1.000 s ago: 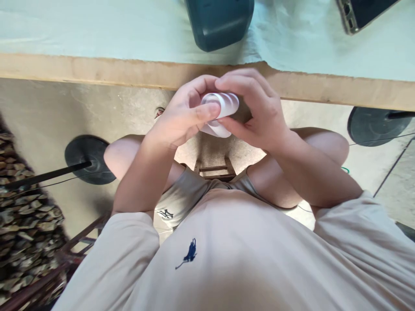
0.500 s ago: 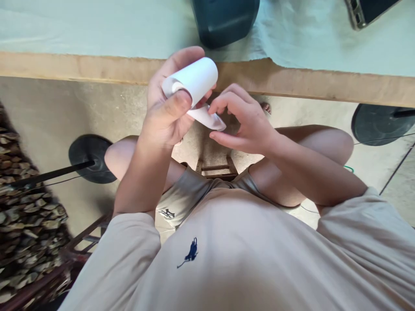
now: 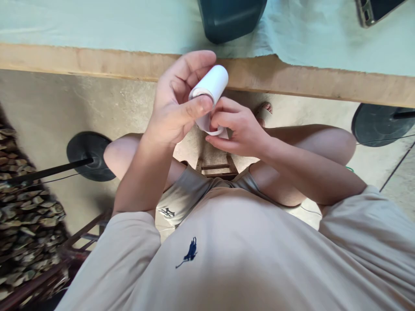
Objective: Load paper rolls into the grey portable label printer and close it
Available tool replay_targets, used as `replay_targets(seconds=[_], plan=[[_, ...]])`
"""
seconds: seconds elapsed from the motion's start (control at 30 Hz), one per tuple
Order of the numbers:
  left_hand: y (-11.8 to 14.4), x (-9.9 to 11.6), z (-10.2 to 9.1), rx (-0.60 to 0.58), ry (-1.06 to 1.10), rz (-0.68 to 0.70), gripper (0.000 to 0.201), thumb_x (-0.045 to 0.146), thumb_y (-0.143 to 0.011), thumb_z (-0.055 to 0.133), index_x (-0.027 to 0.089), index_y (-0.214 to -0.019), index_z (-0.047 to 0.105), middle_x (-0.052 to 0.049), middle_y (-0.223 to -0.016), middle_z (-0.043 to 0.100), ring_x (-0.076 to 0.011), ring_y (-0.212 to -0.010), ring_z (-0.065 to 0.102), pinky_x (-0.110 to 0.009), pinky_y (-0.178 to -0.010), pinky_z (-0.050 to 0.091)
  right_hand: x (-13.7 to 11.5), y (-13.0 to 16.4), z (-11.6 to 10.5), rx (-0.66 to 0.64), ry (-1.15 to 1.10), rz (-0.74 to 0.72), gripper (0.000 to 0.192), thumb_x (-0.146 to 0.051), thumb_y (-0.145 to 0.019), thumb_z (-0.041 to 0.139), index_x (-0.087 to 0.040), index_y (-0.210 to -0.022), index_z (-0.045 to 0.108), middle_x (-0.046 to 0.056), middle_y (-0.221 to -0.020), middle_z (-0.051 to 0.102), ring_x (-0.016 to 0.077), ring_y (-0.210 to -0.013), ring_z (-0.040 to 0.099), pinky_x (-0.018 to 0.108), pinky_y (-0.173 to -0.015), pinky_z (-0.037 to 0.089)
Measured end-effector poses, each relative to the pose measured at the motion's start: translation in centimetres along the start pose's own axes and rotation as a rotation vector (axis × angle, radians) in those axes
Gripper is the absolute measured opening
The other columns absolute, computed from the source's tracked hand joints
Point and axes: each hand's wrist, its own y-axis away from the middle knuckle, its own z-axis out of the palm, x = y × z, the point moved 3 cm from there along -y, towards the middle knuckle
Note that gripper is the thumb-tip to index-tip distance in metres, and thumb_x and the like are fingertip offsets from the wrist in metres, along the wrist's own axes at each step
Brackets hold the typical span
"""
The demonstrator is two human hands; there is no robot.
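Paper roll (image 3: 212, 82): your left hand (image 3: 177, 108) grips it, thumb over its end.
Loose strip (image 3: 207, 125): pinched in your right hand (image 3: 238, 129).
Table edge (image 3: 97, 65): just beyond your hands.

The top edge cuts off the dark bin (image 3: 231, 17) – and the phone (image 3: 378, 9).

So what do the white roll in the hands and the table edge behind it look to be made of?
White roll: probably paper, matte and smooth, wound in layers, with a loose curled tail that the right hand pinches while the left hand grips the body. Table edge: raw wood or board, unfinished and pale brown, rough where the pale green covering ends.
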Motion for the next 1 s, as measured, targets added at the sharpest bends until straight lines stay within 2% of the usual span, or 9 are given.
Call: replay_targets(seconds=[0.17, 0.27, 0.33, 0.43, 0.57, 0.67, 0.8, 0.9, 1.0], plan=[[-0.1, 0.9, 0.0, 0.071, -0.026, 0.089, 0.053, 0.047, -0.055, 0.095, 0.03, -0.102, 0.076, 0.002, -0.1, 0.074, -0.0137, -0.085, 0.068, -0.022, -0.064, 0.054, 0.1, 1.1, 1.3, 0.056, 0.219, -0.05, 0.006, -0.024, -0.088, 0.057, -0.02, -0.083, 0.058, -0.002, -0.083, 0.062, 0.0132, -0.096, 0.054, 0.032, -0.088, 0.034], [-0.6, 0.9, -0.5, 0.043, -0.031, 0.125, 0.049, 0.039, -0.059, 0.095, 0.031, -0.103, 0.076, 0.005, -0.095, 0.075, -0.0124, -0.088, 0.069, -0.021, -0.072, 0.056, 0.3, 1.6, 1.7, 0.108, 0.328, -0.054, 0.008, -0.023, -0.086, 0.059, -0.019, -0.081, 0.055, -0.003, -0.082, 0.062, 0.0131, -0.098, 0.053, 0.033, -0.089, 0.032], [-1.0, 0.9, -0.9, -0.05, -0.034, 0.186, 0.047, 0.034, -0.063, 0.093, 0.031, -0.106, 0.076, 0.006, -0.096, 0.076, -0.0098, -0.085, 0.069, -0.018, -0.071, 0.056, 0.4, 1.8, 1.7, 0.104, 0.371, -0.051, 0.014, -0.028, -0.09, 0.058, -0.018, -0.08, 0.055, -0.003, -0.083, 0.064, 0.0132, -0.101, 0.054, 0.034, -0.091, 0.032], [-1.2, 1.3, -1.0, -0.328, -0.028, 0.319, 0.06, 0.03, -0.061, 0.095, 0.025, -0.117, 0.075, 0.004, -0.099, 0.078, -0.0088, -0.085, 0.071, -0.013, -0.068, 0.057, 0.2, 1.6, 0.7, 0.087, 0.312, -0.096, 0.029, -0.047, -0.094, 0.056, -0.02, -0.084, 0.061, -0.003, -0.091, 0.067, 0.0137, -0.104, 0.056, 0.037, -0.094, 0.035], [-0.6, 1.5, -0.9, -0.307, -0.063, 0.181, 0.043, 0.025, -0.074, 0.087, 0.019, -0.115, 0.077, -0.002, -0.104, 0.078, -0.01, -0.092, 0.073, -0.014, -0.078, 0.06, 0.2, 0.6, -2.9, 0.258, 0.135, -0.042, 0.036, -0.054, -0.095, 0.05, -0.02, -0.089, 0.061, 0.003, -0.092, 0.065, 0.0131, -0.093, 0.058, 0.034, -0.085, 0.047], [-0.1, 1.2, 0.0, -0.344, -0.036, 0.009, 0.049, 0.023, -0.064, 0.093, 0.021, -0.111, 0.078, -0.003, -0.102, 0.077, -0.0121, -0.09, 0.074, -0.017, -0.074, 0.063, 0.0, -0.3, -5.0, 0.335, 0.108, -0.097, 0.038, -0.053, -0.092, 0.054, -0.021, -0.111, 0.06, 0.008, -0.11, 0.065, 0.0155, -0.107, 0.06, 0.034, -0.091, 0.053], [-0.1, 0.5, 0.9, -0.398, 0.045, -0.167, 0.054, 0.028, -0.052, 0.099, 0.025, -0.102, 0.079, -0.002, -0.089, 0.074, -0.0119, -0.071, 0.069, -0.02, -0.055, 0.058, -0.5, -0.5, -5.4, 0.232, 0.172, -0.242, 0.033, -0.045, -0.091, 0.061, -0.024, -0.116, 0.06, 0.0, -0.117, 0.068, 0.0169, -0.12, 0.061, 0.036, -0.102, 0.052], [-0.3, 0.2, 1.1, -0.421, 0.07, -0.179, 0.056, 0.033, -0.055, 0.098, 0.026, -0.106, 0.077, -0.001, -0.092, 0.072, -0.0106, -0.076, 0.068, -0.021, -0.062, 0.059, -0.4, -0.4, -5.1, 0.189, 0.225, -0.213, 0.024, -0.042, -0.094, 0.059, -0.024, -0.11, 0.06, -0.002, -0.111, 0.071, 0.0155, -0.122, 0.063, 0.036, -0.099, 0.05], [-0.4, -0.2, 0.7, -0.411, 0.033, -0.157, 0.054, 0.037, -0.063, 0.094, 0.024, -0.111, 0.074, -0.003, -0.092, 0.071, -0.0125, -0.073, 0.068, -0.027, -0.066, 0.061, -0.3, -0.2, -5.2, 0.266, 0.265, -0.207, 0.026, -0.046, -0.095, 0.059, -0.022, -0.103, 0.058, -0.002, -0.104, 0.07, 0.0145, -0.116, 0.066, 0.035, -0.094, 0.049]])
